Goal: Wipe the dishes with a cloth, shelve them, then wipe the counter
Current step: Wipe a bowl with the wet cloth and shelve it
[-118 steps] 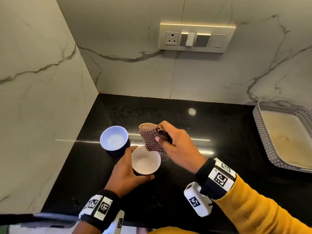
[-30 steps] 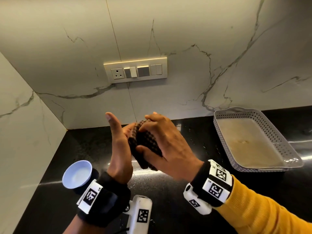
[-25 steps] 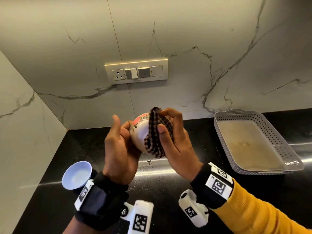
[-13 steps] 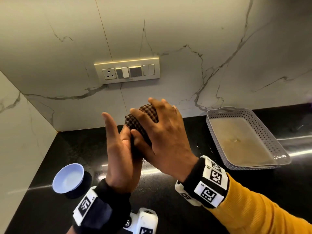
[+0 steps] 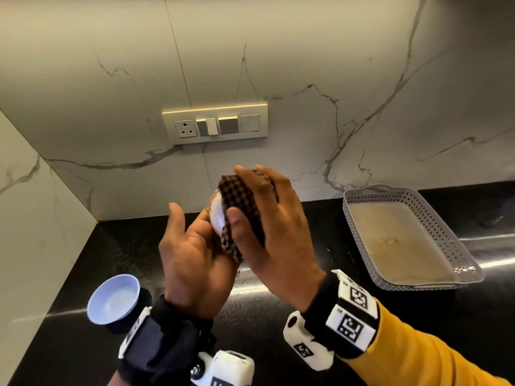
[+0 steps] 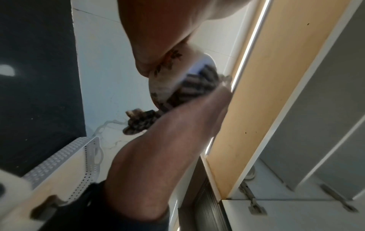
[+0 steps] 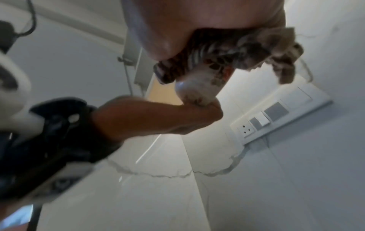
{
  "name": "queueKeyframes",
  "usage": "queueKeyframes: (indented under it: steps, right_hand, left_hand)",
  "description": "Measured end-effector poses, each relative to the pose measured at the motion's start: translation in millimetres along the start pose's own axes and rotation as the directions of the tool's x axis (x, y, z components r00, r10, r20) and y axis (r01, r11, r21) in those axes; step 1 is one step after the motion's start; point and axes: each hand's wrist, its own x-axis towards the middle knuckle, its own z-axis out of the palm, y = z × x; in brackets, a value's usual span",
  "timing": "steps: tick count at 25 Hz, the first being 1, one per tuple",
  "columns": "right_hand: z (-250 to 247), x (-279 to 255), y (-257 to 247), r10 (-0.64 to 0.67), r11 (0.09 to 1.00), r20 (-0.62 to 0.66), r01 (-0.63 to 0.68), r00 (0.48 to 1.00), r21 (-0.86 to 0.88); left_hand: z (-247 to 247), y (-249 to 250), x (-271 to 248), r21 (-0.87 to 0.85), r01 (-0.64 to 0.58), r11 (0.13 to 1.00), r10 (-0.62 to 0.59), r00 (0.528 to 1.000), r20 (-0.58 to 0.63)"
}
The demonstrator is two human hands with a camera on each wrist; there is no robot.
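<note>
The step in hand looks like the drying of the second dish, with shelving and the wipe of the table not yet begun.

At far left a small blue bowl (image 5: 113, 298) stands upright on the glossy black table (image 5: 83, 274), its smooth inside pale and rounded, well apart from the action. Just right of it the left hand (image 5: 195, 263) is raised above the table; it cradles a small white cup (image 5: 216, 215) with a flowered outside, fingers curled round the far side of it, thumb held up and free. The glazed ceramic is likely slippery where damp. Against the cup the right hand (image 5: 274, 232) presses a brown checked cloth (image 5: 239, 210), clenched round the wad, thumb on the near face; the weave looks coarse and soft, and a loose tail hangs below.

Next, I judge, the cloth needs to be worked round the rest of the cup while the left hand turns it, before it goes to a shelf.

At far right a grey perforated plastic tray (image 5: 434, 215), rectangular with rounded corners, sits on the table, a beige liner in its bottom.
</note>
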Motion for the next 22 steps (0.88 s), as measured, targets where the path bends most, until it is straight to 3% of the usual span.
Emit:
queueKeyframes:
  steps: [3, 7, 10, 12, 14, 16, 19, 22]
  right_hand:
    - [-9.9, 6.2, -9.7, -0.116, 0.948, 0.099, 0.14, 0.988, -0.285]
    - [-23.7, 25.2, -18.7, -0.048, 0.936, 0.218, 0.12, 0.975, -0.33]
    - [-29.4, 28.9, -21.0, -0.035, 0.981, 0.213, 0.074, 0.976, -0.18]
    - [-31.9, 27.0, -20.4, -0.015, 0.999, 0.22, 0.008, 0.975, 0.032]
    - [-33.0, 21.6, -21.3, 0.008, 0.964, 0.239, -0.071, 0.971, 0.257]
    - [-32.8, 16.9, -21.6, -0.006, 0.927, 0.211, -0.074, 0.978, 0.368]
    - [-28.7, 18.3, -16.7, -0.03, 0.912, 0.156, -0.037, 0.987, 0.408]
    - [-27.0, 17.7, -5.6, -0.128, 0.969, 0.055, 0.113, 0.99, 0.221]
  left_hand:
    - [4.4, -3.0, -3.0, 0.067, -0.042, 0.997, 0.042, 0.999, 0.004]
    - [14.0, -4.1, -4.6, 0.165, -0.132, 0.977, 0.132, 0.991, 0.01]
    - [16.7, 1.6, -0.6, 0.194, -0.159, 0.968, 0.162, 0.987, 0.0]
    - [16.9, 11.4, 0.8, 0.192, -0.161, 0.968, 0.162, 0.987, 0.011]
    - [16.6, 22.4, 0.6, 0.178, -0.161, 0.971, 0.161, 0.987, 0.016]
    - [17.0, 28.6, 2.1, 0.166, -0.165, 0.972, 0.162, 0.986, 0.034]
    - [13.5, 26.5, 7.7, 0.166, -0.174, 0.971, 0.162, 0.983, 0.08]
    - [4.7, 15.5, 11.2, 0.343, -0.14, 0.929, 0.105, 0.987, 0.118]
